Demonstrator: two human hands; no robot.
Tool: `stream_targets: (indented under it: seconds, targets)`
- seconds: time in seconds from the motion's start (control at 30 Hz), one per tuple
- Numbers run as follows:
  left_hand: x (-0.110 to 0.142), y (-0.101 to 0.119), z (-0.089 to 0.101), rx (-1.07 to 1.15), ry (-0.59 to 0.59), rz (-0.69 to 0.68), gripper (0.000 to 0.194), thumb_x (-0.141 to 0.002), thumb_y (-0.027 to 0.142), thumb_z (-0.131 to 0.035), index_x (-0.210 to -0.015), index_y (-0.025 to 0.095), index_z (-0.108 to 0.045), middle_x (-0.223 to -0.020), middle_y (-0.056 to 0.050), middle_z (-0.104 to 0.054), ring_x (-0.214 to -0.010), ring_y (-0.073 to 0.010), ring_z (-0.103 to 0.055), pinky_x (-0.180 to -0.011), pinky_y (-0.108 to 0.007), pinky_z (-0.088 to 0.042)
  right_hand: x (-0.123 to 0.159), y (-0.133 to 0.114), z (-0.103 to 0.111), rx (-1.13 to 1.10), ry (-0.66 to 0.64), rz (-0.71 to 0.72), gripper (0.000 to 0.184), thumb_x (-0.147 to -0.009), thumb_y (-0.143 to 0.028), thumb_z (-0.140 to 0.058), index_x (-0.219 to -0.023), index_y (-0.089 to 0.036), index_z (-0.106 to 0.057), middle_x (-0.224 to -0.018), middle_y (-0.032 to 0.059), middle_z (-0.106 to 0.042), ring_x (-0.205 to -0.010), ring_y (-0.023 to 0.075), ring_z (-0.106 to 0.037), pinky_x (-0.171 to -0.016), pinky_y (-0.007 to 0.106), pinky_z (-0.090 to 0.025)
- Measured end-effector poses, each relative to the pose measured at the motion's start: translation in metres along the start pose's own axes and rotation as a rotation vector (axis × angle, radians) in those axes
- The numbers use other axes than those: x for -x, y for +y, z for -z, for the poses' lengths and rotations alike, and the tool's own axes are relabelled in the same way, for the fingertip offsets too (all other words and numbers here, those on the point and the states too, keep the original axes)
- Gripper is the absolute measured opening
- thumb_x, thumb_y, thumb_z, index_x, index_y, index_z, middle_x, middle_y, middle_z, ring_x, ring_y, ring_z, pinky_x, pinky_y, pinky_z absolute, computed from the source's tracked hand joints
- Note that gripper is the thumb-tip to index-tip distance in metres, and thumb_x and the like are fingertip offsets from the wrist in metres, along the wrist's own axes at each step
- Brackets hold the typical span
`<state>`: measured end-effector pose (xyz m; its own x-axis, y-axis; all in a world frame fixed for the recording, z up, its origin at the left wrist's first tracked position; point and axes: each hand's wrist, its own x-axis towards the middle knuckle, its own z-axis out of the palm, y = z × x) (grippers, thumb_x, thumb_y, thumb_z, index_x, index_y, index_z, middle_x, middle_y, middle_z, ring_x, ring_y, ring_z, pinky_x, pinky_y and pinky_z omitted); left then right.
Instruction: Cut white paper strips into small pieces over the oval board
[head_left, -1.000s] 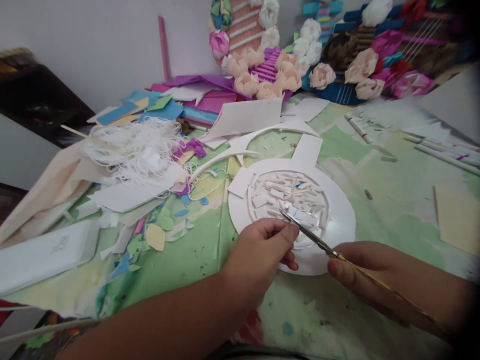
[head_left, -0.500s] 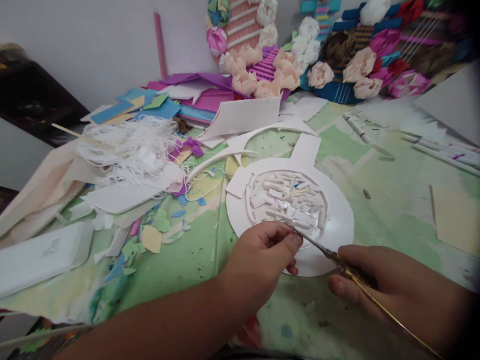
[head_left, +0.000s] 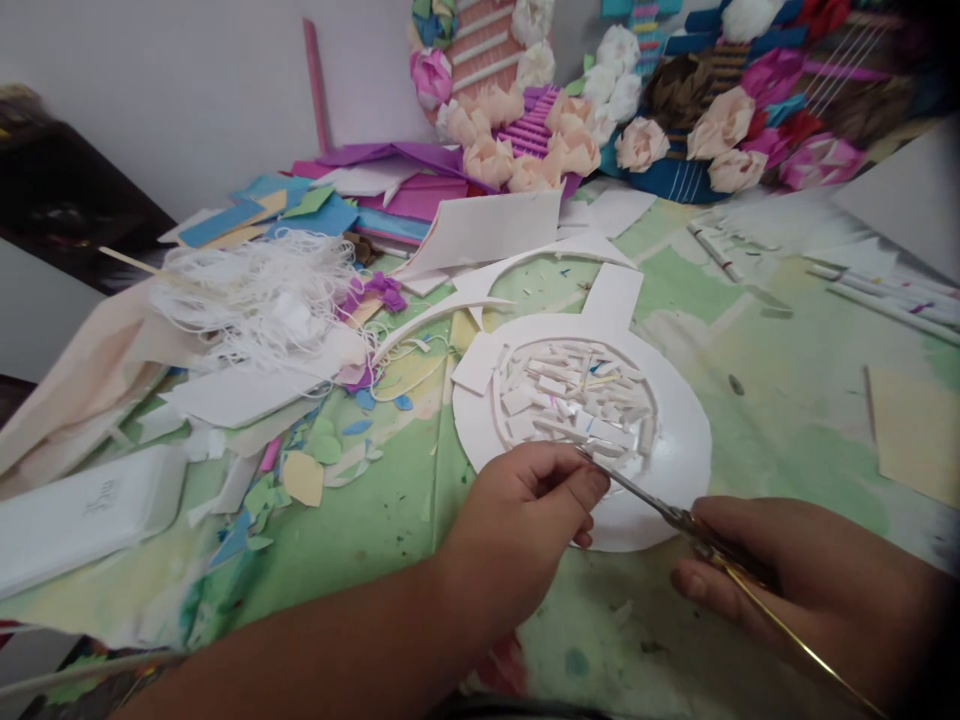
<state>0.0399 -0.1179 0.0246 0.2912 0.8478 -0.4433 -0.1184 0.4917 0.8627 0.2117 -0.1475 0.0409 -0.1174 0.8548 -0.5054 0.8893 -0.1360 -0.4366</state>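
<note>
My right hand (head_left: 810, 585) grips a pair of scissors (head_left: 646, 495) with gold-coloured handles, its thumb and fingers round them. The blades point left and end at the fingertips of my left hand (head_left: 521, 510), which is closed in a pinch. Whatever sits in that pinch is too small and covered to name. Beneath both hands lies a white oval card shape (head_left: 686, 430) with a short neck at its far side. A raised inner ring on it holds many small cut white scraps (head_left: 574, 385), a few with coloured marks.
To the left are a heap of white string (head_left: 259, 295), paper leaves (head_left: 322, 440) and a white box-like object (head_left: 97, 515). Behind stand paper-flower crafts (head_left: 510, 135) and stacked coloured sheets. White paper sticks (head_left: 892, 305) and a cream card (head_left: 911, 430) lie right.
My right hand and the scissors have shifted slightly to the right and downward. My left hand remains pinched in almost the same spot above the card.
</note>
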Motion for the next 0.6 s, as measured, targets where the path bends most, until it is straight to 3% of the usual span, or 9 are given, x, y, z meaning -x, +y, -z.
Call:
stream_targets:
  seconds: [0.1, 0.6]
  targets:
    - [0.000, 0.000, 0.001, -0.029, 0.009, 0.002, 0.010, -0.066, 0.024, -0.055, -0.061, 0.016, -0.054, -0.045, 0.005, -0.046, -0.045, -0.0047, -0.043, -0.048, -0.017, -0.036, 0.000, 0.000, 0.000, 0.082, -0.118, 0.012, 0.040, -0.070, -0.057, -0.037, -0.067, -0.022, -0.055, -0.067, 0.0042, -0.060, -0.061, 0.0176, -0.051, -0.057, 0.028, -0.036]
    - [-0.006, -0.002, 0.002, -0.031, 0.058, 0.052, 0.015, -0.067, 0.030, -0.054, -0.063, 0.016, -0.052, -0.045, 0.005, -0.047, -0.042, -0.0055, -0.045, -0.046, -0.018, -0.036, -0.016, 0.006, 0.002, 0.025, -0.204, -0.034, 0.046, -0.069, -0.061, -0.034, -0.057, -0.020, -0.051, -0.058, 0.0021, -0.057, -0.054, 0.0157, -0.048, -0.048, 0.025, -0.033]
